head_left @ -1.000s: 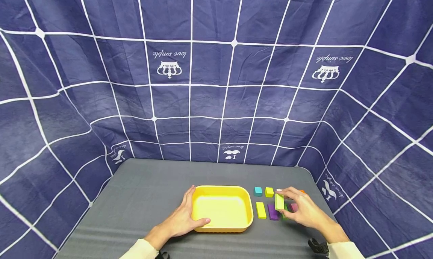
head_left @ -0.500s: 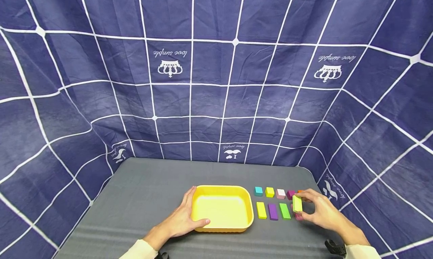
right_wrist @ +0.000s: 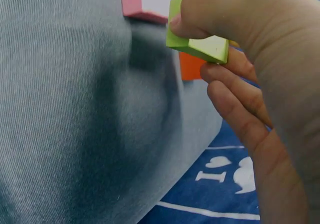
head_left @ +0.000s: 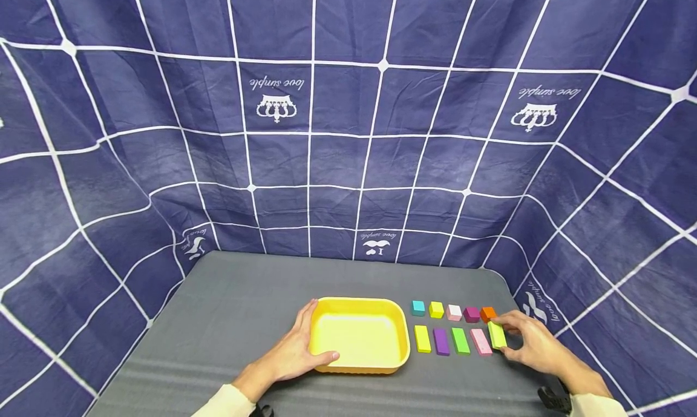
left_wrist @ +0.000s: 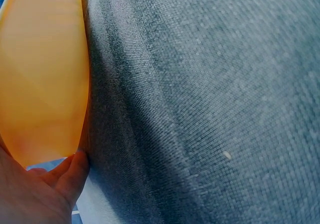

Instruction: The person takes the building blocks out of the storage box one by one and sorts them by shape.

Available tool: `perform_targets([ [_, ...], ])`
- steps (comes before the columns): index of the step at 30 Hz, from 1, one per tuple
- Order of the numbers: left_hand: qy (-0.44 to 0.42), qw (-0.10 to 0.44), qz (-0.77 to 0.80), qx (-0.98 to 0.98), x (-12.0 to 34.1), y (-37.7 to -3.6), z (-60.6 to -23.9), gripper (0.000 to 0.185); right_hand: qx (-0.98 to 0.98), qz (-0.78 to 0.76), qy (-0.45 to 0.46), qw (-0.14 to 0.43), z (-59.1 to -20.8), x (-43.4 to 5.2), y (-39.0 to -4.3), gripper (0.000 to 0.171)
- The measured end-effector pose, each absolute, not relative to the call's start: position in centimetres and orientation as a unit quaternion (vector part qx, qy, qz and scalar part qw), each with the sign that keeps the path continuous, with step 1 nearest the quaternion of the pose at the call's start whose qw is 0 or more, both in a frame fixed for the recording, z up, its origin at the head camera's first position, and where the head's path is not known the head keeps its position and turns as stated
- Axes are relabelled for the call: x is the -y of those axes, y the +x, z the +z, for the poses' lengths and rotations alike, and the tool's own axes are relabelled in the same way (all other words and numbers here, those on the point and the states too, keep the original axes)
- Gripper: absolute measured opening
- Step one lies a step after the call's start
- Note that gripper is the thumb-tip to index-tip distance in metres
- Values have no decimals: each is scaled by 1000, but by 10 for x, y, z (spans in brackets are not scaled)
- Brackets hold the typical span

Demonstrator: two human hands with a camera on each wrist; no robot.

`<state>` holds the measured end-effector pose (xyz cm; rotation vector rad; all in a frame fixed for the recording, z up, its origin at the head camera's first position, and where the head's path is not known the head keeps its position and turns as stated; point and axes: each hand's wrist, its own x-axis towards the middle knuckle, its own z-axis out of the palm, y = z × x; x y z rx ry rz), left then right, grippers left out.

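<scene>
My left hand (head_left: 294, 346) holds the left end of a yellow plastic tub (head_left: 360, 367), its thumb over the front rim and its fingers along the outer side. In the left wrist view, the fingers (left_wrist: 74, 176) meet the tub's end (left_wrist: 45, 74). My right hand (head_left: 536, 344) pinches a lime-green block (head_left: 497, 336) between thumb and fingertips, at the right end of the front row. Beside it lies a pink block (head_left: 481, 342), and an orange cube (head_left: 487, 314) sits just behind. In the right wrist view, the lime block (right_wrist: 197, 44) appears slightly raised above the grey cloth.
Further left in the front row lie a green block (head_left: 460, 341), a purple block (head_left: 441, 342) and a yellow block (head_left: 422, 339). Behind them stand a teal cube (head_left: 418, 308), yellow cube (head_left: 436, 310), pale pink cube (head_left: 454, 312) and magenta cube (head_left: 472, 314). Blue curtains (head_left: 337, 163) enclose the table.
My right hand has carried the lime-green block rightward, past the green and pink blocks, to the front row's right end. The blocks it covered now show. My left hand stays on the tub.
</scene>
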<state>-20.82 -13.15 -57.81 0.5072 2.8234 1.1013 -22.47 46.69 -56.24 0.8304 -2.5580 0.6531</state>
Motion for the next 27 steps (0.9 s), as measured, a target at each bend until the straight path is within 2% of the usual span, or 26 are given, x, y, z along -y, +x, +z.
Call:
perform_targets([
  [18,166,34,354,-920,128,-208,-580,132,914,238,303,129,-579,-484,-223,61],
  [27,165,37,355,-920,125,-205,-579,133,911,222,312,156,-583,-485,-221,62],
])
